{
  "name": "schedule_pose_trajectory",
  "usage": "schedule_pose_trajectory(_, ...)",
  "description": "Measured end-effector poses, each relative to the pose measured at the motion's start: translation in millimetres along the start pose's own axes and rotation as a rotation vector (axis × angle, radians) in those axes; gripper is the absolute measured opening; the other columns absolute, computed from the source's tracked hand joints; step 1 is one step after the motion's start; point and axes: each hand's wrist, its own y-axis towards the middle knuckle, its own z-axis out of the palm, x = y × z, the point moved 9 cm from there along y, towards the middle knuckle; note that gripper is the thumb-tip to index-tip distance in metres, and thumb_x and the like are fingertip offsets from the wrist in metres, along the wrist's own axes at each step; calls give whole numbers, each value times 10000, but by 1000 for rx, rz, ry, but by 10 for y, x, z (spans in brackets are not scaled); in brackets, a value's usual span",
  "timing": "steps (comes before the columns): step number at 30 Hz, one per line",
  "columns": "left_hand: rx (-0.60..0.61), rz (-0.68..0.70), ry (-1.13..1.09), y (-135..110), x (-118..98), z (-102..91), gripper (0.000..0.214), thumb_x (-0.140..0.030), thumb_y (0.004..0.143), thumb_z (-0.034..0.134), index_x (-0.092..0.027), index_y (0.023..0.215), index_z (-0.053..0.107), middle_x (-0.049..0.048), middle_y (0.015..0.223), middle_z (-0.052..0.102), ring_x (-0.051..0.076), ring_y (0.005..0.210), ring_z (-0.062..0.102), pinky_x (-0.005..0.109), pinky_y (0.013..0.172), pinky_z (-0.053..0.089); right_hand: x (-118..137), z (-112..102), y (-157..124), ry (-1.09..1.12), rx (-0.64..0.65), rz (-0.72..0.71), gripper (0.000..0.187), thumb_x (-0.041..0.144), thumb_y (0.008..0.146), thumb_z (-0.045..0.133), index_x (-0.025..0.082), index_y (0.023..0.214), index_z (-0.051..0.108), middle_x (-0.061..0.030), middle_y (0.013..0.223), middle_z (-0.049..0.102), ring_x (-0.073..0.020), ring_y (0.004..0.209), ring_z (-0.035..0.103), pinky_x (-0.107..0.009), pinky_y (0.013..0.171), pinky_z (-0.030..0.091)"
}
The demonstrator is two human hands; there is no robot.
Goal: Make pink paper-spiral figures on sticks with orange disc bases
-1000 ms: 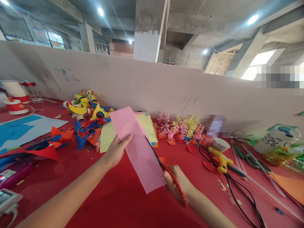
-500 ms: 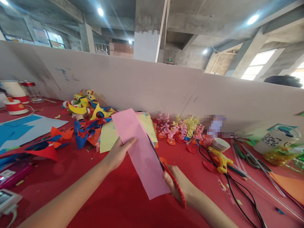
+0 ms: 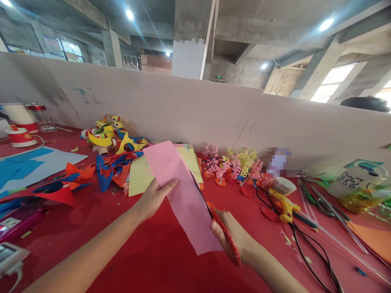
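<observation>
A long sheet of pink paper [image 3: 186, 195] is held up at a slant over the red table. My left hand [image 3: 157, 197] is closed on its left edge, thumb on top and the other fingers underneath. My right hand [image 3: 230, 232] grips a pair of red-handled scissors [image 3: 228, 238], whose dark blades lie along the right edge of the paper. How far the blades are apart is hard to see. Behind the pink sheet lies a stack of coloured paper [image 3: 139, 179], yellow on top and partly covered.
Blue and red paper scraps [image 3: 113, 171] are heaped left. Small pink and yellow curled-paper pieces [image 3: 235, 165] stand by the white partition [image 3: 183, 106]. At right are a yellow glue gun [image 3: 284, 205] with black cord, a tape roll [image 3: 283, 186] and dark-handled scissors [image 3: 325, 206].
The lower end of the pink paper has swung slightly to the right. My right hand and the scissors have shifted a little with it; my left hand is nearly still.
</observation>
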Motion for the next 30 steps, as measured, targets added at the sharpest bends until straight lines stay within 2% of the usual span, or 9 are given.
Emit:
schedule_pose_trajectory(17, 21, 22, 58, 4, -44, 4, 336, -378, 765, 624, -180, 1036, 608, 82, 1075, 659, 283, 1018, 586, 387, 840, 489, 53, -32, -1, -27, -20, -36, 530, 681, 823, 180, 200, 616, 260, 50, 572, 253, -79, 493, 222, -219, 431, 183)
schedule_pose_trajectory(25, 19, 29, 60, 13, -19, -14, 310, -369, 764, 629, -181, 1011, 624, 76, 1068, 664, 274, 1006, 592, 375, 832, 488, -161, 13, 7, -30, -38, 60, 562, 731, 780, 188, 208, 575, 211, 55, 539, 201, -73, 476, 172, -223, 406, 127)
schedule_pose_trajectory(30, -1, 17, 34, 14, -8, -26, 304, -360, 753, 648, -204, 1013, 631, 56, 1056, 669, 252, 1006, 593, 342, 831, 484, -188, 11, -1, -47, -49, 81, 555, 721, 782, 205, 210, 565, 193, 55, 535, 187, -70, 474, 160, -226, 406, 112)
